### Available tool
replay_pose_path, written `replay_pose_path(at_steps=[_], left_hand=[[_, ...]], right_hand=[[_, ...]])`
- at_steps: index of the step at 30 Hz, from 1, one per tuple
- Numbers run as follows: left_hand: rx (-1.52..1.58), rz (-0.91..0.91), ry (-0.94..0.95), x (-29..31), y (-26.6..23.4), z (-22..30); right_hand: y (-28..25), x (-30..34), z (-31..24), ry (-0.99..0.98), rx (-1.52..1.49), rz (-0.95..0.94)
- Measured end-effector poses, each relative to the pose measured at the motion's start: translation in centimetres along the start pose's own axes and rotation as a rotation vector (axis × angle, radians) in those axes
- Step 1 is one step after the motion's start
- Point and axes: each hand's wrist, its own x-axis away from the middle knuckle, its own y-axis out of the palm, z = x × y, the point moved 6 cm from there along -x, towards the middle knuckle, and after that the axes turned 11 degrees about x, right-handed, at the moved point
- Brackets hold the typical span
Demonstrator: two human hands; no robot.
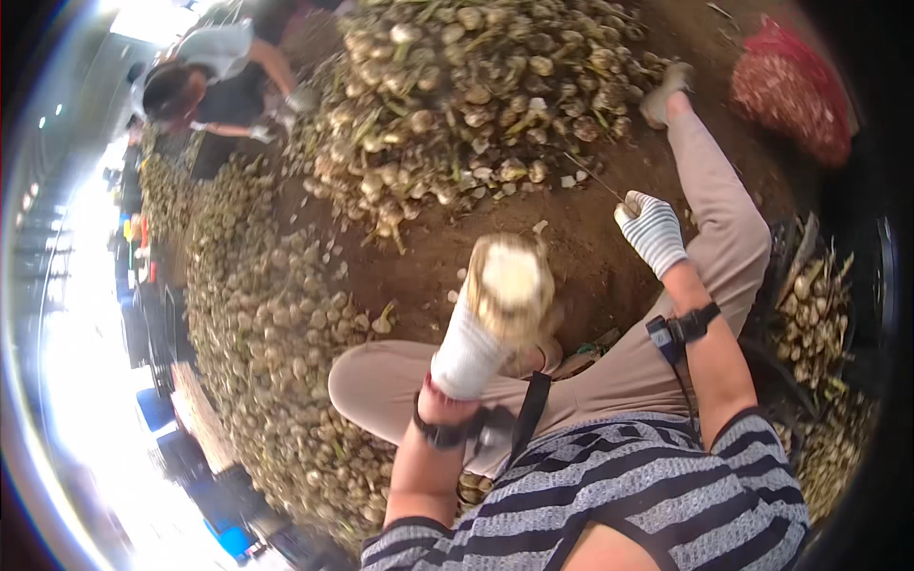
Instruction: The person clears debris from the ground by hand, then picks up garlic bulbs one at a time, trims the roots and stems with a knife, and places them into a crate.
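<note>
My left hand [476, 343] wears a whitish glove and is raised in front of my lap. Its fingers look closed round a pale garlic bulb [511, 274], whose whitish face points up; motion blurs its outline and the fingers. Over my right thigh, my right hand [653, 228] in a grey-and-white striped glove is closed on a thin knife [598, 178]. The slim blade points up and left toward a big heap of garlic [476, 86]. Most of the handle is hidden in the fist.
More garlic [276, 352] spreads along my left, and further bulbs with stems [814, 314] lie at my right. A red mesh sack [790, 90] stands at the far right. Another person [205, 81] bends over the heap at the far left. Brown ground [419, 285] shows between my legs.
</note>
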Motion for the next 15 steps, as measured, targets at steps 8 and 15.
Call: replay_pose_path(at_steps=[8,15], left_hand=[[0.982,0.201,-0.017,-4.9,-6.7,-4.4],[0.609,0.716,0.259,-3.5,-9.5,-6.3]], right_hand=[[-1.5,3.6,-5.8,0.151,-0.386,-0.165],[0.8,6.0,-7.9,0.240,-0.565,-0.280]])
